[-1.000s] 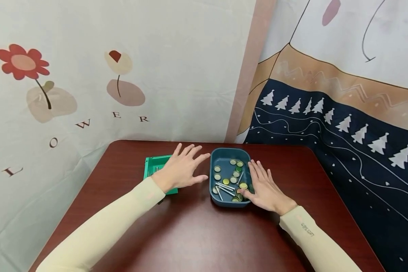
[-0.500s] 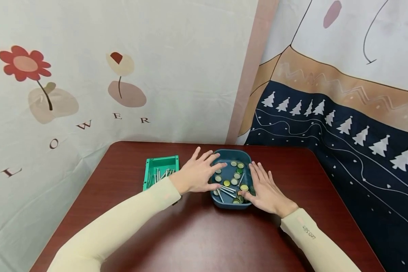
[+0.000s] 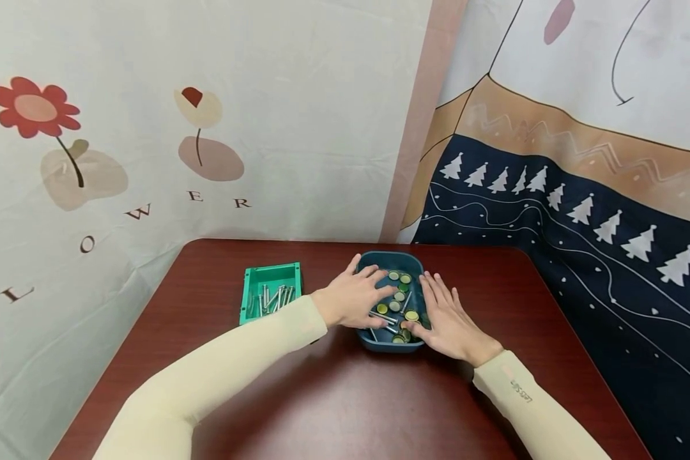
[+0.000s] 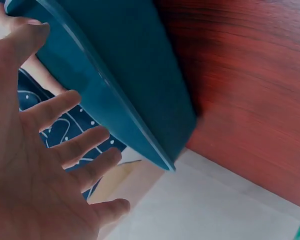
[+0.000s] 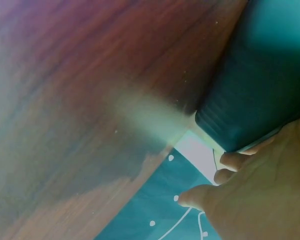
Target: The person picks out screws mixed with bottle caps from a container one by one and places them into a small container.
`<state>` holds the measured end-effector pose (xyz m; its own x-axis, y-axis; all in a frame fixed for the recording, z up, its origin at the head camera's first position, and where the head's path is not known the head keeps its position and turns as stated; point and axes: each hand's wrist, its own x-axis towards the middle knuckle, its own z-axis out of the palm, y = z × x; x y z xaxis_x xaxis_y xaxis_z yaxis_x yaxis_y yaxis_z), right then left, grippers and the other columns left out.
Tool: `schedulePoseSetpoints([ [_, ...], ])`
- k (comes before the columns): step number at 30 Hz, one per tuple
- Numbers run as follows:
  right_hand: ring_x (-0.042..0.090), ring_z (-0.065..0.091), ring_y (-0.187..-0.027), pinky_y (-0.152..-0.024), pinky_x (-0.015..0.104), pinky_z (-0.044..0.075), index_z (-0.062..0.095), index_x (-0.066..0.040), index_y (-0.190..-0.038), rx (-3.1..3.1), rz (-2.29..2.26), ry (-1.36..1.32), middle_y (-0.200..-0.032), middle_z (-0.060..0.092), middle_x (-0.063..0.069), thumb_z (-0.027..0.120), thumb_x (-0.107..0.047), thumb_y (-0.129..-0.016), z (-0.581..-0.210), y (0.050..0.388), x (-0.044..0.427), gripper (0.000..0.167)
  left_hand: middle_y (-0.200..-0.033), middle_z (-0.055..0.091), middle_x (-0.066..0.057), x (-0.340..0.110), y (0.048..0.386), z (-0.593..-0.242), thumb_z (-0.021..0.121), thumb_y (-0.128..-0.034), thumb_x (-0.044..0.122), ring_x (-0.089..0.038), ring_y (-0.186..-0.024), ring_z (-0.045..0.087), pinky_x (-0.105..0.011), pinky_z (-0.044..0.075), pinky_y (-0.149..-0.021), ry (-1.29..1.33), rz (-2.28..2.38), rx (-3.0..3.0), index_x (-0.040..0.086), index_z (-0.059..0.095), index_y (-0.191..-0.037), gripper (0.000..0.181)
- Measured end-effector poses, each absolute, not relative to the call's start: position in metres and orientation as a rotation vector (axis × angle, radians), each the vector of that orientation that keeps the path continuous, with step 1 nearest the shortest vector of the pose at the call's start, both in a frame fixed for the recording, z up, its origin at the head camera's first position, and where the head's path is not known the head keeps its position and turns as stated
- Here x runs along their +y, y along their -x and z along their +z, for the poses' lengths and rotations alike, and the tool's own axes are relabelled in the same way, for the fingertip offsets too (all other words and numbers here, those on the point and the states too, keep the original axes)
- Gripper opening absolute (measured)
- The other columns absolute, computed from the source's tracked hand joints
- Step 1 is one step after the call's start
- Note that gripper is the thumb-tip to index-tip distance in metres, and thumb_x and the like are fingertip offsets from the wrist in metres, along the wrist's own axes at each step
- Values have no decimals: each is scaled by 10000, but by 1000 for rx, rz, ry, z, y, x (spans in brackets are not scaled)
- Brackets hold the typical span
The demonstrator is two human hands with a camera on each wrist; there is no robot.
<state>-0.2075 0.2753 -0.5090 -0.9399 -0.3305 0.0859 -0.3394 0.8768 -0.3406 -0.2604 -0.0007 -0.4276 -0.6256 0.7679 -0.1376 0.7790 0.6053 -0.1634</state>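
Observation:
A dark blue plastic bin stands near the back of the table, holding bottle caps and several metal bolts. Above its left side hovers my left hand, fingers spread and nothing in them, hiding part of the contents. In the left wrist view the spread fingers are apart from the bin's wall. My right hand rests against the bin's right rim, fingers extended along it and thumb over the inside. The right wrist view shows that hand at the bin's rim.
Left of the bin, a small green box holds several bolts; my left forearm passes in front of its corner. The table is dark red wood, with printed cloths hanging behind and to the right.
My left hand has moved right, from over the green box to above the blue bin, uncovering the green box and its bolts. The right hand stays at the bin's right rim.

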Motion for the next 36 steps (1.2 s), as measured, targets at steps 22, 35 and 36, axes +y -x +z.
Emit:
schedulePoseSetpoints([
  [22,521,82,-1827,-1399,858,133,137,-12,-1861,-3050,577,-543,-1961,142,223,678,-542,-1131,-507,205,276,1052,-1691,655,-12,50,256,-445,877,-1039,548,-219,-1541,643,-480,550,-1306,-1347,-547,2616,312,746,-1566,592],
  [35,522,86,-1826,-1399,857,143,138,6,-1855,-3054,563,-554,-1954,156,232,684,-531,-1115,-505,205,275,1065,-1298,830,36,71,282,-491,819,-1107,320,-172,-1110,809,-524,697,-1014,-1174,-506,2574,259,861,-1300,207],
  [36,517,82,-1828,-1401,853,142,136,6,-1856,-3054,558,-556,-1954,154,231,684,-524,-1112,-505,206,274,1066,-1282,834,33,70,283,-493,811,-1113,309,-166,-1093,805,-493,697,-998,-1166,-487,2566,251,864,-1282,186],
])
